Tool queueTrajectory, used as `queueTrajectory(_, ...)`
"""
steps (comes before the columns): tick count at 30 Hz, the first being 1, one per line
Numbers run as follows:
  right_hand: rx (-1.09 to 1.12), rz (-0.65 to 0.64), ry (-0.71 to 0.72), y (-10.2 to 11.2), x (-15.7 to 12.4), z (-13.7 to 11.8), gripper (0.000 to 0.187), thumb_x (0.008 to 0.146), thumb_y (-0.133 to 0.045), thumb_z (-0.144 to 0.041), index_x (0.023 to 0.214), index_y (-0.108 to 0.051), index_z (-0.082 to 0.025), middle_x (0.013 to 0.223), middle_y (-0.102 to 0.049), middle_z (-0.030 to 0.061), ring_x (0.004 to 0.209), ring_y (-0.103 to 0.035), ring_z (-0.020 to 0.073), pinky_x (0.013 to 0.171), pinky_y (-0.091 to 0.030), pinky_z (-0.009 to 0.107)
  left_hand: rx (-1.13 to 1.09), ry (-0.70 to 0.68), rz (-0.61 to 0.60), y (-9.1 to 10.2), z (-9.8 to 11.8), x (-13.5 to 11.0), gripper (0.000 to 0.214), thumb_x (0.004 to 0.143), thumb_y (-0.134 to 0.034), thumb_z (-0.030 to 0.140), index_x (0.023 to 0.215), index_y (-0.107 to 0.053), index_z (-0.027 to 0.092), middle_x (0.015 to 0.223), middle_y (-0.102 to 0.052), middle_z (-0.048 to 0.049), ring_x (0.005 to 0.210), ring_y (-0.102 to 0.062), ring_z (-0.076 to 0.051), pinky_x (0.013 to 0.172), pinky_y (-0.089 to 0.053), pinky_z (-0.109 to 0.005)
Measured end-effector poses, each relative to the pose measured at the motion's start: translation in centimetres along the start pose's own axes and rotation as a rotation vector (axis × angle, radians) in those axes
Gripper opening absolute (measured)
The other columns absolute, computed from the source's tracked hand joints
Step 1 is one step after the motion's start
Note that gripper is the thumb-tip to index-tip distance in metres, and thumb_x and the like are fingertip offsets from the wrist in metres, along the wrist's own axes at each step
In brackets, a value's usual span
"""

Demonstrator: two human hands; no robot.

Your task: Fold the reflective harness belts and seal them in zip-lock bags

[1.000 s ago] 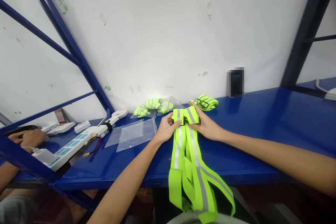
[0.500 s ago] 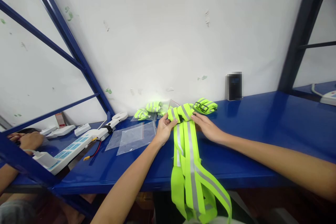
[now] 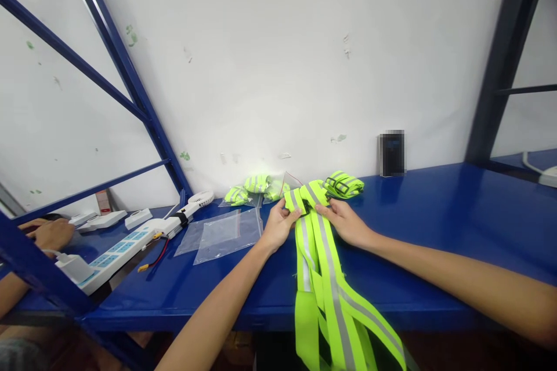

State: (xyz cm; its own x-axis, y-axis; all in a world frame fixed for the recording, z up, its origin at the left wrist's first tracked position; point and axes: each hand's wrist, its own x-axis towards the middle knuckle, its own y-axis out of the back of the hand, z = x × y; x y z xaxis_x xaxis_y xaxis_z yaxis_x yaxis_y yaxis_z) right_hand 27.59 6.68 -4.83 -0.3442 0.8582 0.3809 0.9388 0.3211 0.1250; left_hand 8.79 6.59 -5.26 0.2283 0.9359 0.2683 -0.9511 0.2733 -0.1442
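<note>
Grasping one lime reflective safety vest [image 3: 324, 261] by its upper straps, left hand [image 3: 278, 226] and right hand [image 3: 346, 223] both pinching, lower straps draped over the front edge of one blue steel shelf [image 3: 435, 208]. Beyond: two clear zip bags [image 3: 221, 237], three bagged yellow bundles [image 3: 256, 184], one rolled vest [image 3: 343, 184].

You are facing a scuffed white wall [image 3: 278, 58] (green flecks are dotting it), with a blue steel shelving frame [image 3: 126, 78] slanting up on your left, a dark blue upright [image 3: 505, 58] rising on your right, and a glossy blue shelf [image 3: 435, 214] running beneath, catching soft glare.
</note>
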Motion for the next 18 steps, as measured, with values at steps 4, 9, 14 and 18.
queueTrajectory(4, -0.019, -0.040, -0.018, 0.1, 0.0, 0.4, 0.030, 0.085, -0.057, -0.044, 0.097, -0.062, -0.017, 0.089, -0.068, 0.0053, 0.084, -0.063, 0.0244, 0.074, -0.051, 0.036, 0.053, -0.065, -0.012, 0.4, 0.0, 0.2, 0.060, 0.072, -0.074, 0.034, 0.124, -0.049, 0.016, 0.109, -0.069, -0.0112, 0.096, -0.067, -0.025, 0.086, -0.053, -0.037)
queueTrajectory(9, 0.209, -0.159, -0.077, -0.3, -0.2, 0.5, 0.048, 0.079, -0.065, -0.028, 0.123, -0.048, -0.023, 0.098, -0.068, 0.0036, 0.084, -0.065, 0.0214, 0.075, -0.053, 0.035, 0.142, -0.208, 0.035, 0.7, 0.0, 0.4, 0.053, 0.075, -0.072, 0.028, 0.123, -0.051, 0.018, 0.122, -0.062, -0.0099, 0.110, -0.060, -0.024, 0.089, -0.049, -0.032)
queueTrajectory(14, 0.295, -0.106, -0.183, -0.6, -0.7, -0.3, 0.057, 0.075, -0.070, -0.027, 0.127, -0.045, -0.024, 0.097, -0.066, 0.0034, 0.076, -0.066, 0.0194, 0.058, -0.054, 0.029, 0.159, -0.224, 0.072, 0.4, 0.3, 0.4, 0.041, 0.071, -0.074, 0.025, 0.108, -0.059, 0.016, 0.107, -0.066, -0.0063, 0.097, -0.062, -0.021, 0.081, -0.050, -0.029)
queueTrajectory(18, 0.309, -0.197, -0.142, -0.7, -1.3, -1.3, 0.072, 0.073, -0.073, -0.027, 0.137, -0.040, -0.029, 0.115, -0.062, 0.0052, 0.084, -0.065, 0.0196, 0.062, -0.056, 0.029, 0.182, -0.227, 0.079, 0.3, 0.9, 0.2, 0.029, 0.067, -0.075, 0.023, 0.092, -0.063, 0.014, 0.087, -0.067, -0.0030, 0.081, -0.062, -0.017, 0.073, -0.049, -0.026)
